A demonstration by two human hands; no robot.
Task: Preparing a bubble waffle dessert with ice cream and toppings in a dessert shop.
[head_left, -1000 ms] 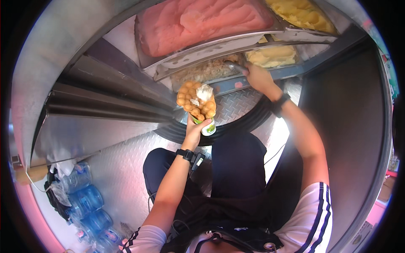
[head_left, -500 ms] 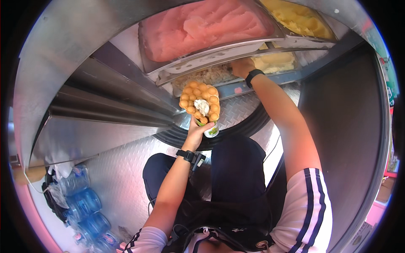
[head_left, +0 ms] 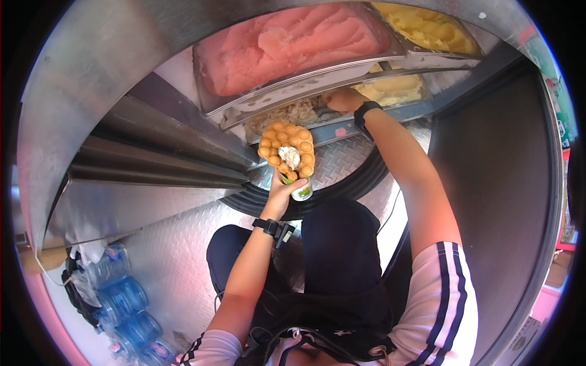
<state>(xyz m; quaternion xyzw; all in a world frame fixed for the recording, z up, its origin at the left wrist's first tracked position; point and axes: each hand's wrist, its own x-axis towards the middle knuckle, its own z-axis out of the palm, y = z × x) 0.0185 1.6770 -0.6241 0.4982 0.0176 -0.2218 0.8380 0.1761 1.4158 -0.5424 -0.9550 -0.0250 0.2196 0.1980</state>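
Note:
My left hand (head_left: 278,196) is closed around a white and green paper cup (head_left: 302,192). From the cup rises a golden bubble waffle (head_left: 305,149) folded into a cone, with a ball of whitish ice cream (head_left: 289,158) inside. My right hand (head_left: 345,100) is down at a low metal tub of beige, chunky ice cream (head_left: 284,114), fist closed. A bit of a grey scoop (head_left: 322,111) shows beside the fist at the ice cream; most of it is hidden. Right of that hand lies pale yellow ice cream (head_left: 390,89).
Above my hands sit a large tub of pink ice cream (head_left: 293,43) and a tub of yellow ice cream (head_left: 430,27). A steel panel (head_left: 152,195) stands at left, a dark panel (head_left: 488,183) at right. Several blue water bottles (head_left: 122,296) lie at lower left.
My right hand has shifted slightly left over the beige ice cream, its wrist bent differently. The left hand still holds the cup and waffle in nearly the same place. The view has tilted slightly.

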